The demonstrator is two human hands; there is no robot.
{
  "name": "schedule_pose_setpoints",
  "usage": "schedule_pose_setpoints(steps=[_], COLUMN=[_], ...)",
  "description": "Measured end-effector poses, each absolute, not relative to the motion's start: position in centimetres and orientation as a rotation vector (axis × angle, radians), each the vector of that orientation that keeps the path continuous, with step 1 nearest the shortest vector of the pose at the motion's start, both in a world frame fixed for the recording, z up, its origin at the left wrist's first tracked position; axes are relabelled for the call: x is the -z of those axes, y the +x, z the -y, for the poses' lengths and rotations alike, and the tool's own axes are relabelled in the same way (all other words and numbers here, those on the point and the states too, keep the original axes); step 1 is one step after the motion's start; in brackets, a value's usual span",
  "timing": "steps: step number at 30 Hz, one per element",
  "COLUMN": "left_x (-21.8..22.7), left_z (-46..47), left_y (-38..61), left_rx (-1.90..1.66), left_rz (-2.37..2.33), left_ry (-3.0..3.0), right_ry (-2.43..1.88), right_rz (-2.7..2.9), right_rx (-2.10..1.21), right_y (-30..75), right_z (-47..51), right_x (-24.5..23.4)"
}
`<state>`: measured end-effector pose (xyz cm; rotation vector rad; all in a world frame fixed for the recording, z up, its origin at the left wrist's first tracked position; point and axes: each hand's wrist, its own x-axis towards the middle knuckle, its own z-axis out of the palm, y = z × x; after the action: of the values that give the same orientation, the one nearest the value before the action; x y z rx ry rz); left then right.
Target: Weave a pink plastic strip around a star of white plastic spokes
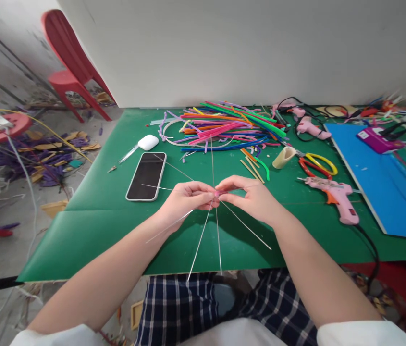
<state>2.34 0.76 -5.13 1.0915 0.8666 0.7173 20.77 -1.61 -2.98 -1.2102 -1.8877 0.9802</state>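
Observation:
Over the front half of the green tabletop, my left hand (190, 196) and my right hand (251, 196) meet at the fingertips. Both are closed in a pinch around a small pink piece (217, 193), mostly covered by the fingers. From this middle, several thin, straight, pale wires (200, 236) spread outward like spokes; some point toward me, others away and to the left. Fingers hide where the wires join the piece. A smartphone (146, 177) lies left of my left hand. Short thin sticks (249, 169) and a green pipe cleaner piece (264, 169) lie beyond my right hand.
A pile of coloured pipe cleaners (224, 126) lies at the back of the green table (98, 235). Pliers (320, 166), a pink glue gun (336, 194) with its cable and a blue board (383, 182) are on the right. A white earphone case (148, 142) sits behind the phone.

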Motion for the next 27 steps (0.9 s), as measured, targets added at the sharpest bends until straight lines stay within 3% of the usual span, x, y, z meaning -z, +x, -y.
schedule_pose_setpoints(steps=[5, 14, 27], left_x=[5.2, 5.2, 5.2], left_z=[-0.8, -0.9, -0.8], left_y=[2.3, 2.3, 2.4], left_rx=[-0.746, -0.785, -0.811], left_rz=[-0.898, -0.920, -0.953], left_ry=[1.081, 1.100, 1.140], right_ry=[-1.279, -1.281, -1.302], right_rz=[1.805, 1.493, 1.451], right_rx=[-0.928, -1.284, -1.355], right_y=[20.2, 19.5, 19.6], right_z=[1.6, 1.4, 1.4], right_x=[3.4, 4.0, 4.3])
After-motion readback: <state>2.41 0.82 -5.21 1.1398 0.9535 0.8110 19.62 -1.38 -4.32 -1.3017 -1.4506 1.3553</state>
